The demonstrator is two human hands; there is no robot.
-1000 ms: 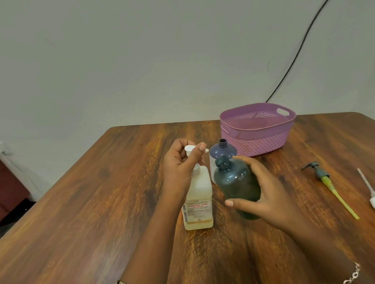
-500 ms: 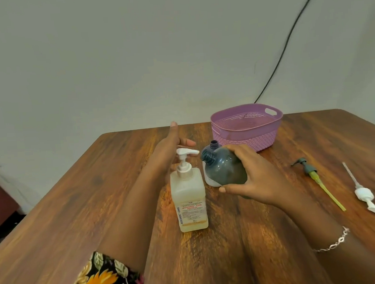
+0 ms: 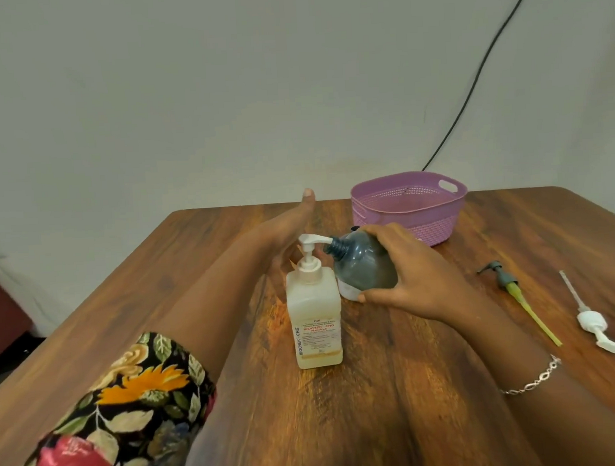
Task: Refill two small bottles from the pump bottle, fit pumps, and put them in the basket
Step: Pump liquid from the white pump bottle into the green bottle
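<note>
The left hand is held flat, fingers straight, just behind the pump bottle, which is stood upright on the desk; a dark bottle is gripped, tilted, in the curled right hand, its open neck at the spout. The basket is seen behind; a grey pump and a white pump are laid apart at the right.

My cloudy white pump bottle stands upright, its nozzle tip at the open threaded neck of the dark teal bottle, which my right hand grips tilted. The second small bottle is mostly hidden behind it. The grey pump and white pump lie to the right, and the lilac basket sits farther back
</note>
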